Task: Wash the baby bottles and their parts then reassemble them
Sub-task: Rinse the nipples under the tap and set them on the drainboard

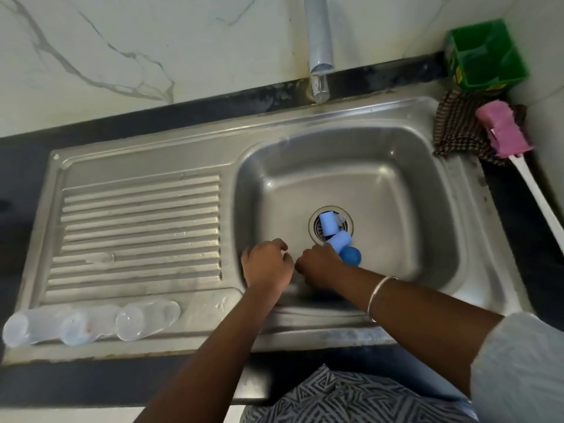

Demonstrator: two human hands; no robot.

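Observation:
Three clear bottle bodies (33,326) (88,323) (146,319) lie on their sides in a row along the front edge of the steel sink unit. In the basin (396,184), a light blue cap (328,222) lies over the drain, with a small clear part (340,219) beside it. A second light blue cap (341,241) and a darker blue round part (351,255) lie just in front of it. My left hand (267,264) and right hand (317,264) are low in the basin, close together, backs up and fingers curled under. My right hand touches the blue parts. What the fingers hold is hidden.
A ribbed drainboard (140,224) lies left of the basin. The tap (319,50) hangs over the basin's back edge. At the back right are a green box (485,53), a checked cloth (454,129) and a pink sponge brush (503,129) with a white handle.

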